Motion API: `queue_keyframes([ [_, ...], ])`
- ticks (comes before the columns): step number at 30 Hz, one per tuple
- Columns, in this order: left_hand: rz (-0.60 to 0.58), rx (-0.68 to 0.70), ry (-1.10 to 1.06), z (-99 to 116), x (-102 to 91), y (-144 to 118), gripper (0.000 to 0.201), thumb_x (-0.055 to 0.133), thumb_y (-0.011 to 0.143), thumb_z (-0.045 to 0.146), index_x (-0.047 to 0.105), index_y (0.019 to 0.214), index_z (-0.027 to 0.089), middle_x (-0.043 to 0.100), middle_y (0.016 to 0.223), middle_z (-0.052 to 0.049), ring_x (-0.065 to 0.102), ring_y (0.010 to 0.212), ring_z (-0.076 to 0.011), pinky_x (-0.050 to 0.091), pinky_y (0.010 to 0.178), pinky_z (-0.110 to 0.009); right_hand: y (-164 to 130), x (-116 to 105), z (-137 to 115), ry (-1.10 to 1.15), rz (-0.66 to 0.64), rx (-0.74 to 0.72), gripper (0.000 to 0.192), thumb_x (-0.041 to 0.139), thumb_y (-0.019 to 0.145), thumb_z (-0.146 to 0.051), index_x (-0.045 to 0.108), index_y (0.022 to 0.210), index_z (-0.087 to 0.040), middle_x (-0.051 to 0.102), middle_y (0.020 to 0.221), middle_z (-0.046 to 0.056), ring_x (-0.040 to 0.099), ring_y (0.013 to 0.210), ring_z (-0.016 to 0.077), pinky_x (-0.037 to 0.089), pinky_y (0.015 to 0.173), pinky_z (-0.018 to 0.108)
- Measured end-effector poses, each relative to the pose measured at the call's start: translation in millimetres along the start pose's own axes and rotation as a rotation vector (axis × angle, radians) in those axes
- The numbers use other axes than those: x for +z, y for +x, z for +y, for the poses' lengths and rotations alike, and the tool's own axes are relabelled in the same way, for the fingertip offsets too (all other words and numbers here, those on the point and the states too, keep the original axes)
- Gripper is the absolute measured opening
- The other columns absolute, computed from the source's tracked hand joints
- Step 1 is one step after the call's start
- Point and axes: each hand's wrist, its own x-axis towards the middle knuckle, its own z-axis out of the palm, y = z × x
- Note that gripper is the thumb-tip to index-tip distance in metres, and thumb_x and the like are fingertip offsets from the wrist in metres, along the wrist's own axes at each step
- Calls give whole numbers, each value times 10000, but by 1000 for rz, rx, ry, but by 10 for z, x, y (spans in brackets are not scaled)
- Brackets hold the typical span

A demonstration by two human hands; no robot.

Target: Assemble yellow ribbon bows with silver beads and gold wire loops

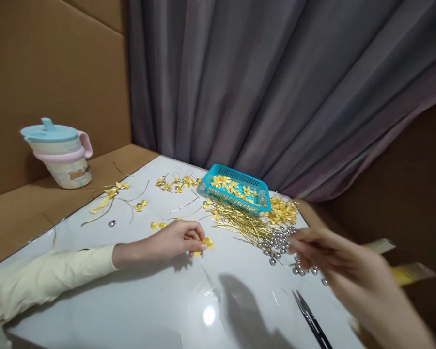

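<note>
My left hand (183, 239) is closed in a pinch on a small yellow ribbon bow (208, 242), a little above the white tabletop. On the right, my right hand (334, 259) is blurred, with its fingertips drawn together at the edge of a pile of small silver bells (276, 240). Whatever those fingertips hold, if anything, is too blurred to make out. Gold wire ties (241, 220) lie in a bundle just behind the bells. A heap of yellow bows (282, 211) sits to the right of the bundle.
A blue mesh basket (212, 170) holds more yellow bows. Bows with wires and bells (179, 182) lie at the back left, and others (111, 192) farther left. Dark tweezers (312, 320) lie at the front right. A lidded cup (63, 157) stands at left, before a grey curtain (218, 82).
</note>
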Motion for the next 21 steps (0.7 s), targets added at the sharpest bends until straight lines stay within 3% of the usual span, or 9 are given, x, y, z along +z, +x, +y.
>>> queue_keyframes([
  [3,-92,-22,-117,178,47,30,199,646,759,330,616,811,140,681,800,-31,530,603,-103,373,571,-224,65,243,42,79,-182,-36,291,574,830,-425,592,703,-164,537,528,11,489,473,111,392,472,223],
  [7,-159,0,-205,302,101,65,188,646,781,312,689,851,143,676,792,-19,496,613,-93,363,583,-217,-8,488,168,244,-259,-17,279,525,874,-404,551,755,-152,581,599,16,497,454,86,403,465,205],
  [12,-191,-59,-299,312,233,134,193,701,745,280,699,886,149,660,787,-7,522,653,-94,396,636,-224,-190,532,246,128,-142,-143,221,508,894,-308,650,942,-146,694,759,71,643,574,133,499,531,216],
  [16,-206,-156,-447,240,349,252,271,766,672,228,683,916,146,699,842,-36,603,754,-124,443,713,-250,-238,509,306,-6,21,-330,176,549,853,-179,696,949,-187,731,819,56,689,682,167,539,633,233],
  [21,-231,-260,-539,176,408,358,190,775,676,254,700,820,154,679,790,0,584,703,-86,453,704,-196,-219,536,368,-13,-22,-378,258,477,854,-93,693,964,-184,719,761,39,675,645,144,530,618,214],
])
